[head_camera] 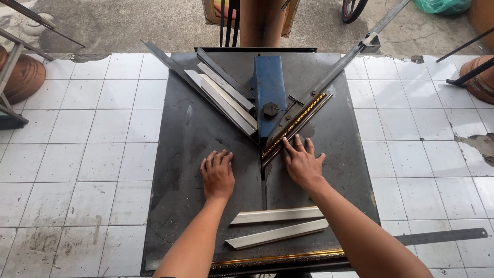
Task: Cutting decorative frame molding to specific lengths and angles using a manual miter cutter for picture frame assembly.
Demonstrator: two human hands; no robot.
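My left hand lies flat, fingers spread, on the dark metal table, holding nothing. My right hand presses its fingertips against a dark frame moulding with gold ornament, which lies along the right angled fence. A blue machine block stands at the centre where the two fences meet. Pale moulding pieces rest along the left fence. Two cut pale moulding pieces lie near my forearms.
A gold-ornamented moulding strip lies along the table's front edge. A steel ruler sticks out to the right. White floor tiles surround the table, with brown pots at left and right.
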